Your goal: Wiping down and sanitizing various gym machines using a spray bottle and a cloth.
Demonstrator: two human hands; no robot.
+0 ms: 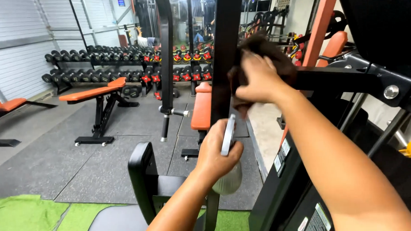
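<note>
Head view shows two hands, one dark cloth, one spray bottle. Right hand (259, 79), at upper centre of the frame, has its fingers curled around the dark cloth (269, 52), pressing it against the black upright post (224, 60) of a gym machine; the post's long axis runs vertically. Left hand (216, 154), at lower centre, is closed around the spray bottle (229, 174), whose long axis stands near upright, pale body downward. Two orange-padded benches (95, 93) stand at left before a dumbbell rack (121, 63). Open grey floor (56, 157) lies at lower left; machine frames crowd the right edge.
</note>
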